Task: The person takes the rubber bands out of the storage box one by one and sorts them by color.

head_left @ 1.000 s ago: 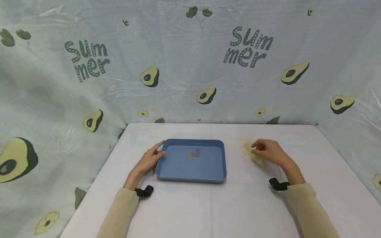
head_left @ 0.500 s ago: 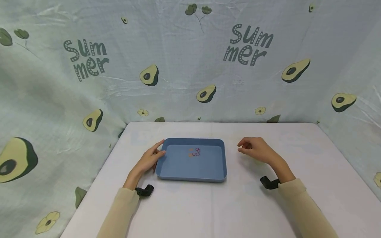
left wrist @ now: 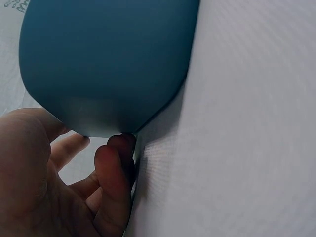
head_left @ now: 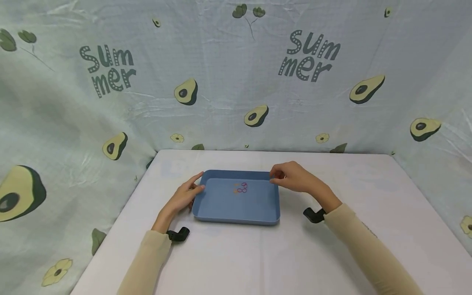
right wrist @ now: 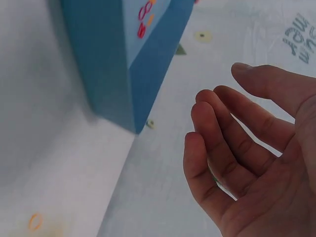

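Gripping tray (head_left: 236,209) at its 9 o'clock side: left hand (head_left: 182,198), thumb over rim, fingers clamped on it. Tray flat, toward 11 o'clock on surface (head_left: 228,258). Right hand (head_left: 298,178) at tray's 2 o'clock corner, fingers loosely curled, thumb and index apart. Red and orange bands (head_left: 242,189) inside, just 12 o'clock of tray's middle. Orange loop (right wrist: 30,223) on surface, 7 o'clock in right wrist view.

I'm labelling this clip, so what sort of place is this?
Probably a makeshift recording booth: avocado-print cloth hangs behind and beside a pale table, and each wrist wears a black camera.
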Motion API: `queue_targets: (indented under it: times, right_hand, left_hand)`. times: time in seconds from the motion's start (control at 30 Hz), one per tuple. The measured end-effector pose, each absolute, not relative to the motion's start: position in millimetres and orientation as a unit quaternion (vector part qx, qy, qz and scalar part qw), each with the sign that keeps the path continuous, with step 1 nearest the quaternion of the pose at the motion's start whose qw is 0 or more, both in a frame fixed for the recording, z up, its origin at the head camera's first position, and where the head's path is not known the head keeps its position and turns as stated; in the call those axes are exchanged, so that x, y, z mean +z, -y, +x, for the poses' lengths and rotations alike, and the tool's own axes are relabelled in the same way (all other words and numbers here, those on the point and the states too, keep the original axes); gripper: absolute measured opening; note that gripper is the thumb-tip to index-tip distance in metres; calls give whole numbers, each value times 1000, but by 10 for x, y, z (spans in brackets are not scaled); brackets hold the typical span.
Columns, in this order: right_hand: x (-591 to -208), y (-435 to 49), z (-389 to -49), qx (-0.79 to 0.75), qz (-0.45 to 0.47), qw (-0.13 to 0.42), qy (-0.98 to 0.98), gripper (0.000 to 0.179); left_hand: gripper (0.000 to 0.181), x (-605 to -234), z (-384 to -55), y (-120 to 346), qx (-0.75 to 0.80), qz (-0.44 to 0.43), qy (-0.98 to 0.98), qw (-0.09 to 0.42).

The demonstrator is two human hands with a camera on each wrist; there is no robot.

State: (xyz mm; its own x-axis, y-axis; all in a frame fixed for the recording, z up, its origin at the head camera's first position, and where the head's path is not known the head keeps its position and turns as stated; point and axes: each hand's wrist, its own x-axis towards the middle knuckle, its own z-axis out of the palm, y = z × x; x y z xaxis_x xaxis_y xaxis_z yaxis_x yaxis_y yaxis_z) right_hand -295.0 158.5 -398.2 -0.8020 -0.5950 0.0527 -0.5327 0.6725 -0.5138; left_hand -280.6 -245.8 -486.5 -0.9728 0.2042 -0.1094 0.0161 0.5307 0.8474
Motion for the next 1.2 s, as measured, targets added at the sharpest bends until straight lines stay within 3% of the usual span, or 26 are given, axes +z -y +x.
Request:
queue_targets:
  times: [0.5,0.97,1.2]
  right_hand:
    - [-4068,-766,-3320,-231,-341,110,-905,20]
    - [-4458,-469,-3557,-193,-263,143,-934,12]
    - [-4530,-419,-3572,-188,-240,124,-944,10]
  left_hand:
    - [65,-4863,-2836,2435,479,53,-871,96]
    - [64,-4865,-2843,2435,476,47,-872,101]
    - [64,-4865,-2835,2429,479,49,-871,96]
